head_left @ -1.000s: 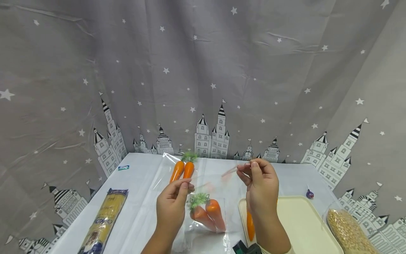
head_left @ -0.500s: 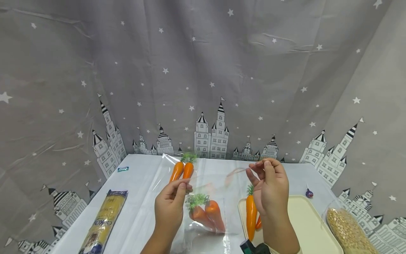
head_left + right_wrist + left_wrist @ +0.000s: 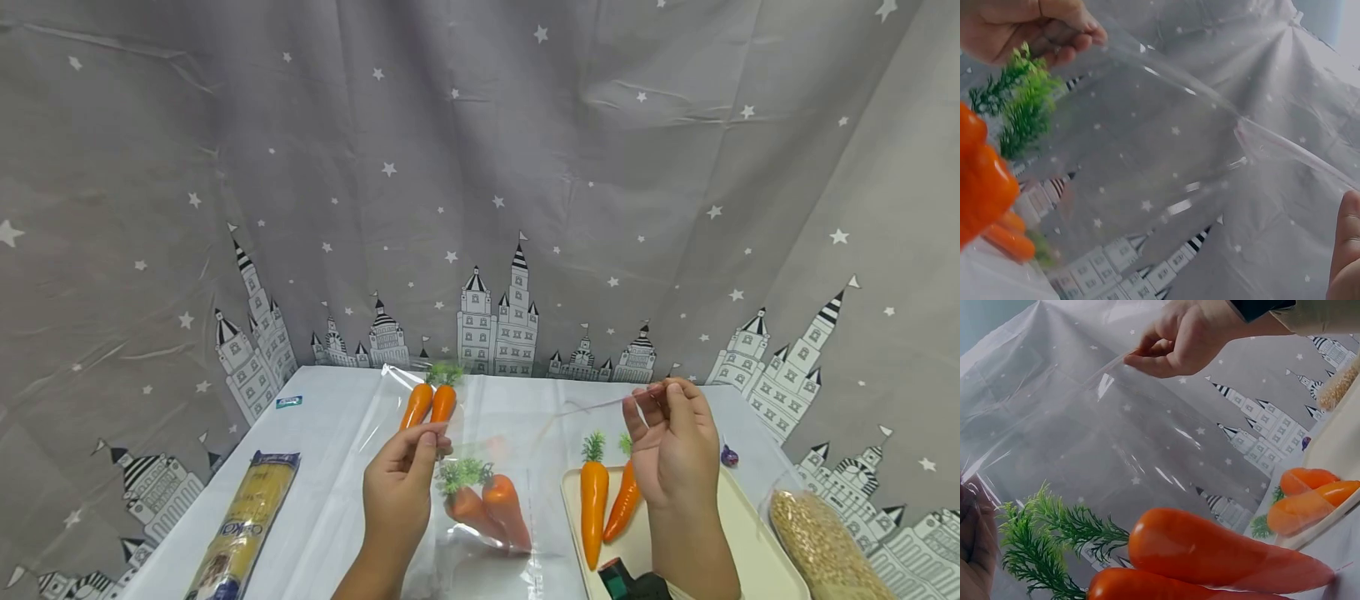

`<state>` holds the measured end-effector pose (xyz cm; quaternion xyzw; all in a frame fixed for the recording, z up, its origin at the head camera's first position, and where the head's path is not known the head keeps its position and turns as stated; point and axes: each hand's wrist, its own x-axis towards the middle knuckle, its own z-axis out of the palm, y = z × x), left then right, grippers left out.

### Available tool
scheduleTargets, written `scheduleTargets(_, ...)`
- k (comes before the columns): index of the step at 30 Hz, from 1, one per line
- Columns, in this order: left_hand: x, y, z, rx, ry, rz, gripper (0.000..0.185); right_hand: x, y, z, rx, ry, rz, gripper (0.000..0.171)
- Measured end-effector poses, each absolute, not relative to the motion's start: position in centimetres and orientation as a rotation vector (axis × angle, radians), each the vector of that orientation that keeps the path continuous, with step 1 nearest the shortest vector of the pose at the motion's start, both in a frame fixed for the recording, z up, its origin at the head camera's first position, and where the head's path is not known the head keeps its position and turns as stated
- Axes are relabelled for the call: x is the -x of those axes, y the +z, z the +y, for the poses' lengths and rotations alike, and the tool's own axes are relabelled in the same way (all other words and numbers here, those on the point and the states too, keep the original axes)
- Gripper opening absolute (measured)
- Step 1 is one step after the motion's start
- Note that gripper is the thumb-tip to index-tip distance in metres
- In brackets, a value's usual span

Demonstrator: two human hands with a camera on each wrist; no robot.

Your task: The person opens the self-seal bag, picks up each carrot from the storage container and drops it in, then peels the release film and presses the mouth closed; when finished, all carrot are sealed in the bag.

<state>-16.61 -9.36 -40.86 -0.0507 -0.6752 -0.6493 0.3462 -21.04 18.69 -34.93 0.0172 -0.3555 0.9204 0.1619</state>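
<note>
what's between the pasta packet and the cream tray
In the head view, the left hand and the clear bag with two carrots inside come between the pasta packet and the cream tray; farther back lie two more carrots.

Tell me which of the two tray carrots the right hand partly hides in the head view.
The right carrot, slanted: the right hand covers part of its upper end. The left carrot beside it shows whole, leaves to tip.
</note>
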Motion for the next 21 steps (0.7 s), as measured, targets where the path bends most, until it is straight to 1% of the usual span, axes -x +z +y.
scheduleTargets(8,16.7,-41.2,-9.6,0.134,-1.684,-1.717,0.011,21.1,-35.3,20.9,-0.03,2.602,-0.924,0.022)
scheduleTargets(21,16.9,-41.4,-9.5,0.137,-1.683,-1.712,0.012,21.5,-35.4,24.5,-0.029,2.592,-0.68,0.011)
